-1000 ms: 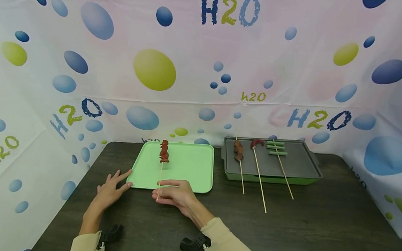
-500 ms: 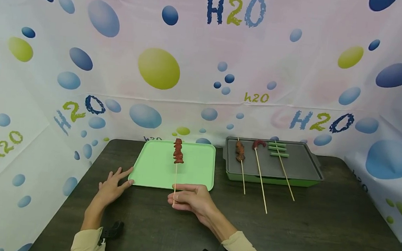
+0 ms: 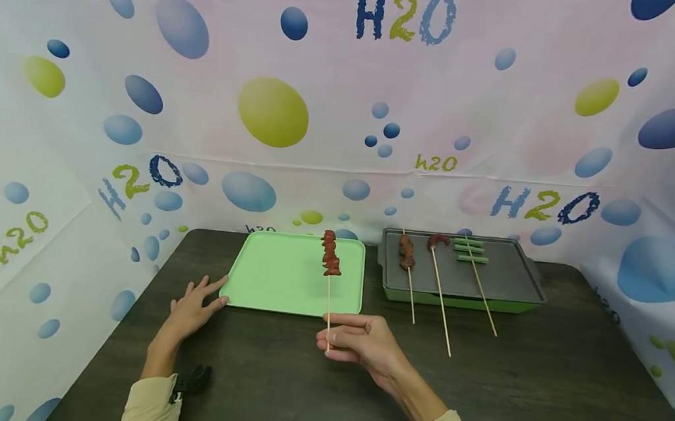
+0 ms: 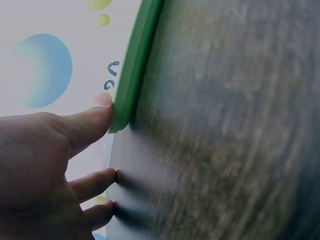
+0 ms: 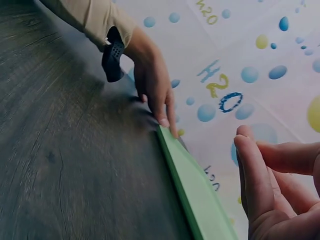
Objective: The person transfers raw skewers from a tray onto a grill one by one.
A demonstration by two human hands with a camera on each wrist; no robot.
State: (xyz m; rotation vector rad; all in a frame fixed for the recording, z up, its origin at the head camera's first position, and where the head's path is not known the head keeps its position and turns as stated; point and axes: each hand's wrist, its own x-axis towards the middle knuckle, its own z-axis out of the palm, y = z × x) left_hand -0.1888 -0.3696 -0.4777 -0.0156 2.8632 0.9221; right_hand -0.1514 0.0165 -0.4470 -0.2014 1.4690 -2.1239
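In the head view my right hand [image 3: 363, 341] pinches the lower end of a meat skewer [image 3: 331, 255] between thumb and fingers. Its dark red pieces point up and overlap the right part of the green tray [image 3: 278, 278]. My left hand [image 3: 191, 311] rests at the tray's front left corner, fingers spread. Seen from the left wrist, the thumb [image 4: 95, 117] touches the tray rim [image 4: 131, 80] while other fingertips rest on the table. The right wrist view shows the curled right hand [image 5: 285, 185]; the skewer is hidden there.
Right of the tray stands a grey-topped grill pan [image 3: 505, 276]. Across it lie a brown meat skewer [image 3: 407, 251], a skewer with a curled red piece [image 3: 439, 240] and a skewer of green sticks [image 3: 471, 251]. Their sticks overhang its front edge. A printed curtain [image 3: 337, 58] hangs behind.
My right hand has carried the meat skewer to the right, from the left part of the tray to its right side. The left hand stays at the tray's corner.
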